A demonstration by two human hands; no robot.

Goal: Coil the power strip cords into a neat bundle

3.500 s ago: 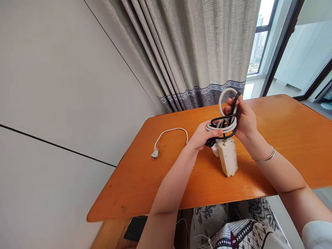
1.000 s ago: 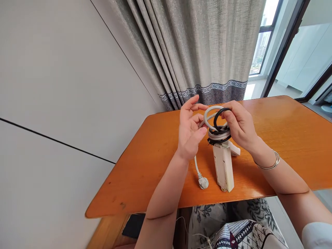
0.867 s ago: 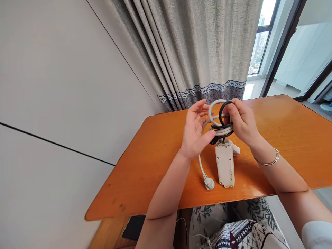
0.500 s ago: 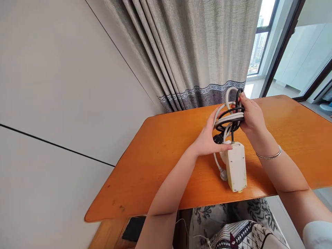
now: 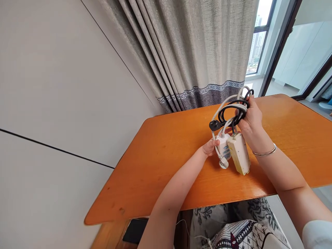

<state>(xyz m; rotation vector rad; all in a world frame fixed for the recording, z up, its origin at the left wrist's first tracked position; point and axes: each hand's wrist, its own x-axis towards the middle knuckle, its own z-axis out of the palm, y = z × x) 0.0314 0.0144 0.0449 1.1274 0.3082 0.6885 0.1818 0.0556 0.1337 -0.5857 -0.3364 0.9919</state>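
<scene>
Bundled black and white cables (image 5: 233,110) are gripped by my right hand (image 5: 251,119), which is closed round their right side. A cream power strip (image 5: 239,155), yellowed along one edge, hangs tilted below on the black cable. Beside it is a smaller white power strip (image 5: 223,146) with bluish-grey sockets. My left hand (image 5: 209,147) is closed on that one's left side, thumb in front by the white cable, the other fingers mostly hidden behind. A black plug (image 5: 214,125) sticks out left of the coil, and a white plug (image 5: 223,163) dangles below my left thumb.
Beneath my hands is an orange-brown wooden table (image 5: 160,166); its front edge is near my lap. A grey curtain (image 5: 197,52) hangs behind it, and a pale wall panel (image 5: 52,86) rises at the left. A dark flat object (image 5: 136,230) lies lower, below the table's front edge.
My left hand has moved down from the coil's left side onto the white power strip. Both strips have risen slightly, the cream one has swung right, and the black plug now shows clearly.
</scene>
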